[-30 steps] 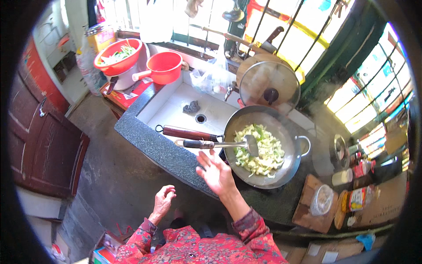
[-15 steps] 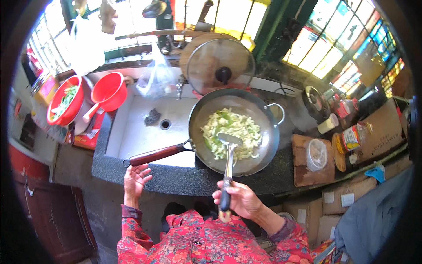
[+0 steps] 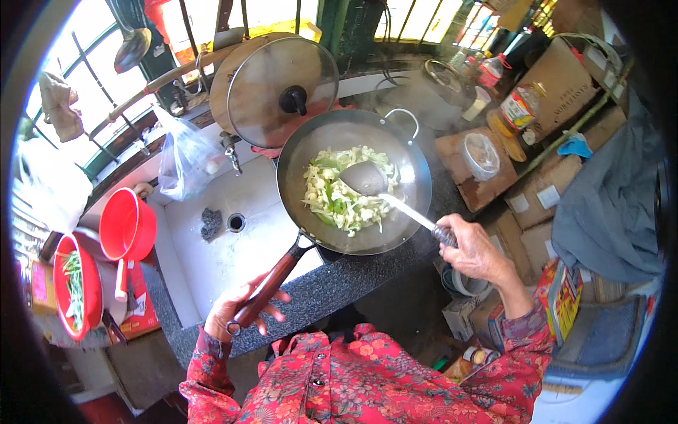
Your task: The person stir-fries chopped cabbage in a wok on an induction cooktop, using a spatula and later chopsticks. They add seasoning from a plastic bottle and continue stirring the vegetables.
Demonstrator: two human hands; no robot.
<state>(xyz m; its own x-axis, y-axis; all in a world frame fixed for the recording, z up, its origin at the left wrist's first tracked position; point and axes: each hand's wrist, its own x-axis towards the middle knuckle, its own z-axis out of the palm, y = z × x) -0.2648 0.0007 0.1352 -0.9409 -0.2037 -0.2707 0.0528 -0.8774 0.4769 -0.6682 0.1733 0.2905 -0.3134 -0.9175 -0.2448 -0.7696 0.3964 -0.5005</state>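
Observation:
Beside the sink sits a wok (image 3: 417, 166) full of shredded pale-green vegetables (image 3: 339, 205). My right hand (image 3: 473, 247) is closed around the dark grip of a metal spatula (image 3: 365, 178), whose broad blade rests among the shreds at the wok's right of centre. The wok's reddish-brown wooden handle (image 3: 272, 283) points down and left towards me. It passes over my left hand (image 3: 233, 304), whose fingers are spread apart beneath it and not wrapped round it. Whether the palm touches the handle is hidden.
Left of the wok is a white sink (image 3: 205, 272) with a dark scourer (image 3: 211, 223). A glass lid (image 3: 282, 85) leans behind. Red plastic dipper (image 3: 127, 226) and red basin of green vegetables (image 3: 78, 311) stand left. A chopping board (image 3: 473, 185) with a plastic tub (image 3: 482, 157) lies right.
The view has turned to the right. My right hand has swung out rightward, and the spatula now lies slantwise with its blade turned. My left hand has come under the wok handle.

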